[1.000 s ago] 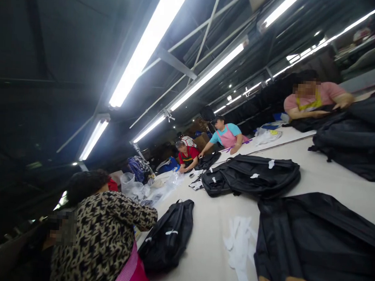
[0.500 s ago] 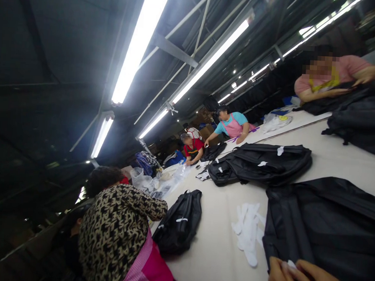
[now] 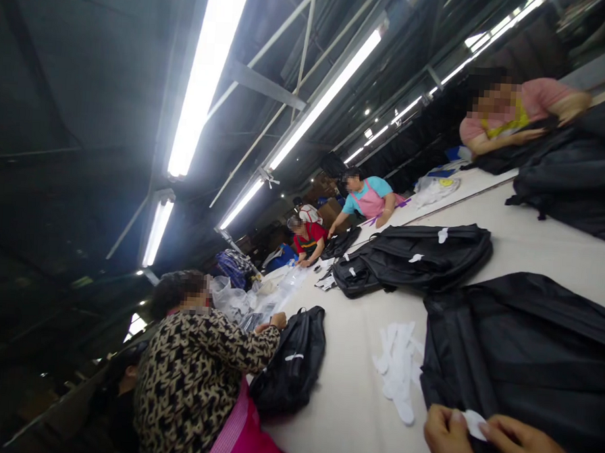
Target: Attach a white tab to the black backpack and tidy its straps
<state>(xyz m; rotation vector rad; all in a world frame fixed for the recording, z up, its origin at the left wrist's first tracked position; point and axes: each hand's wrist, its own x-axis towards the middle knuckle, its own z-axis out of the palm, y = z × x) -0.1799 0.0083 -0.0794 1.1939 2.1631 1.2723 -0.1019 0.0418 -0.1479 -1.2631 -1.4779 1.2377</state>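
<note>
At the lower right, my left hand point(image 3: 452, 442) and my right hand point(image 3: 531, 449) pinch a small white slip point(image 3: 474, 423) between them, one at each end. The slip lies over the edge of a large black backpack point(image 3: 539, 347), which is spread flat on the pale table point(image 3: 354, 398). Fingers of both hands are closed; the lower parts of the hands run out of the frame. A loose pile of white slips point(image 3: 397, 367) sits on the table just left of the backpack.
More black backpacks with white slips, one of them long point(image 3: 427, 257), lie farther up the table. A co-worker in a patterned top point(image 3: 193, 376) leans over a smaller backpack point(image 3: 295, 361) on the left. Other people work across the table, near clear plastic sheets point(image 3: 273, 299).
My hands have drawn slightly apart, and more of the white slip shows between them. The co-worker on the left has turned and reached a hand towards the smaller backpack. The view has shifted slightly.
</note>
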